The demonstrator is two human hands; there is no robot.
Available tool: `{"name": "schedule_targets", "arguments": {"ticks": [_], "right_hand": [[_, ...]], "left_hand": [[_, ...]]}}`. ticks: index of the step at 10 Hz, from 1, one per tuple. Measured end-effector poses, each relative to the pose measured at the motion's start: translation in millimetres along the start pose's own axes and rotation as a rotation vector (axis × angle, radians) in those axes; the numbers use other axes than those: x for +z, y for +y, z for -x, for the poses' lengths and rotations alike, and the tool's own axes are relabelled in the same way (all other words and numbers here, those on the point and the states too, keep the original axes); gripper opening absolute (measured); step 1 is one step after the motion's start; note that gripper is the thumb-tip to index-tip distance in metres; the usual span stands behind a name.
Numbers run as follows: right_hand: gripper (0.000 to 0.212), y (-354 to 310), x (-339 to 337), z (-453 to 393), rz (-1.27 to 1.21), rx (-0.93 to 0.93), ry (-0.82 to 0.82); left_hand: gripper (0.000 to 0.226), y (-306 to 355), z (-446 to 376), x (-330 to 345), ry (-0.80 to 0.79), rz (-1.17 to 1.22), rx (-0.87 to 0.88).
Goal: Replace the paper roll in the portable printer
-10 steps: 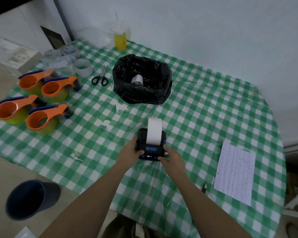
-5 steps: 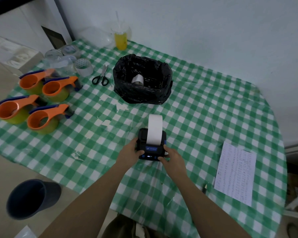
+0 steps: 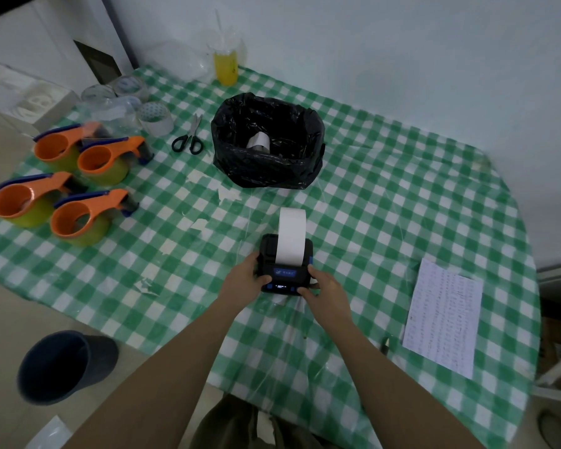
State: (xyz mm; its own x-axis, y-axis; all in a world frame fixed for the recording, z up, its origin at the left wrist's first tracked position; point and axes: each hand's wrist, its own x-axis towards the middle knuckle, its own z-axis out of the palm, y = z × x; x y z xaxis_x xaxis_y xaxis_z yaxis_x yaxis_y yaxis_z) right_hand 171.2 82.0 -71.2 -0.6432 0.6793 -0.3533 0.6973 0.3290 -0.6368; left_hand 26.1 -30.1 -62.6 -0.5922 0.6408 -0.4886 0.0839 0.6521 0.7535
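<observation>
RISK: paper strip (image 3: 291, 236) could be jammed or skewed if the lid is pressed unevenly | POSE: printer (image 3: 285, 265), just this side of the black bin bag (image 3: 266, 170), is clasped by left hand (image 3: 244, 280) and right hand (image 3: 323, 286), both closed on its sides, thumbs laid on the front panel.

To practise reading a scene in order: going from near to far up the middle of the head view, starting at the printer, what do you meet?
printer → paper strip → black bag → yellow drink cup
</observation>
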Motion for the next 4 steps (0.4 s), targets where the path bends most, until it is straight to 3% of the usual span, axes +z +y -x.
{"name": "schedule_targets", "arguments": {"ticks": [3,4], "right_hand": [[0.053,-6,-3,5,0.008,0.065,-0.021],[0.041,-19,-15,8,-0.163,0.100,0.030]], "left_hand": [[0.058,4,-4,3,-0.014,0.043,-0.085],[0.063,18,9,0,0.036,0.134,-0.143]]}}
